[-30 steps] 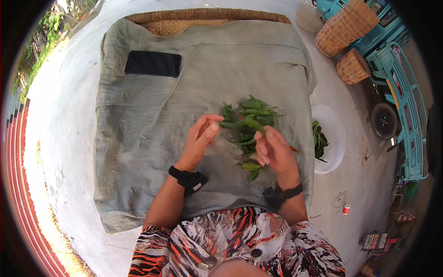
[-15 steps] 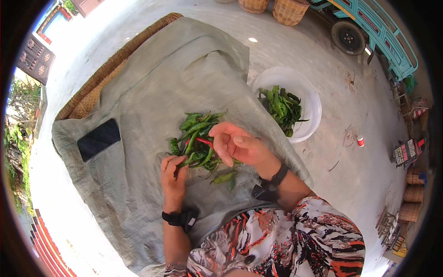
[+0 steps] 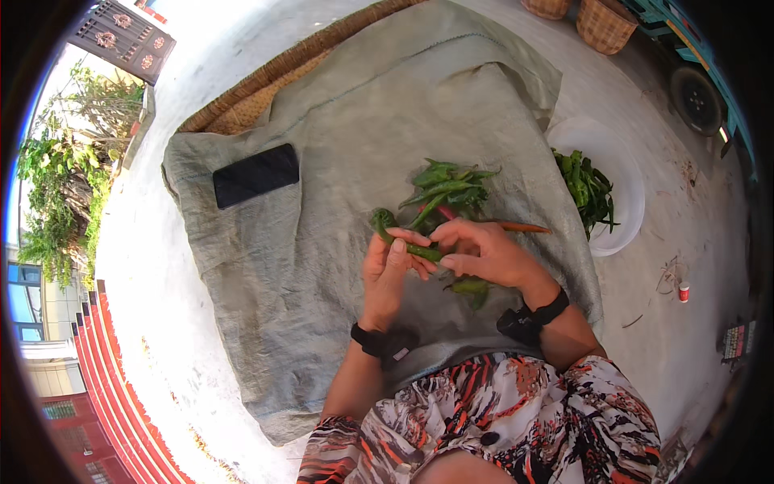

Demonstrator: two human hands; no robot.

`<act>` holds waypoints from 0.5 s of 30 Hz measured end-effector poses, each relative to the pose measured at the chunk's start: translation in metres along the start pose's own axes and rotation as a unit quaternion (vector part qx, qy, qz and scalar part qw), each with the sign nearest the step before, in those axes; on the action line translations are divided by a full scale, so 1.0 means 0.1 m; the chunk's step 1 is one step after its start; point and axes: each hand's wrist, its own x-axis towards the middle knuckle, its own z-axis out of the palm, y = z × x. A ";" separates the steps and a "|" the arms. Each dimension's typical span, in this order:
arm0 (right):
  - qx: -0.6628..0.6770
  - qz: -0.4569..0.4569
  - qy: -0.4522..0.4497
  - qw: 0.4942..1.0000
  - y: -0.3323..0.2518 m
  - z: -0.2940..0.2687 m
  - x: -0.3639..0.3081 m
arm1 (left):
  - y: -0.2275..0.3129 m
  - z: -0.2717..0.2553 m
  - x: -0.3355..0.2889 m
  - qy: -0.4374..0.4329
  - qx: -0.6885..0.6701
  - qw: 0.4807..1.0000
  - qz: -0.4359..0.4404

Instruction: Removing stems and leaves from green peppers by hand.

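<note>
My left hand [image 3: 387,270] is closed on a curved green chili pepper [image 3: 421,251], with the thumb on top and the fingers beneath. At the pepper's right end, the thumb and fingers of my right hand [image 3: 488,254] close in a pinch. Just beyond both hands lies a small pile of green chili peppers [image 3: 451,184], with a red one partly hidden among them. An orange-red pepper [image 3: 520,227] sticks out past my right hand. Closer to my body, a few short green peppers [image 3: 470,287] rest on the grey-green woven sheet [image 3: 339,153].
A black phone [image 3: 256,175] lies on the sheet at the left. The sheet covers a woven basket, whose rim [image 3: 266,68] shows at the far left. Right of it, a white bucket [image 3: 631,211] holds green peppers. Wicker baskets [image 3: 606,28] and a vehicle wheel [image 3: 697,100] stand far right.
My right hand has come down from above the pile to meet my left, which has lifted a green pepper. The view has shifted, so the scene sits farther right.
</note>
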 end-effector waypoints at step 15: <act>0.070 0.064 -0.036 0.995 -0.04 -0.01 -0.02 | -0.04 -0.10 0.00 0.105 0.010 0.992 0.066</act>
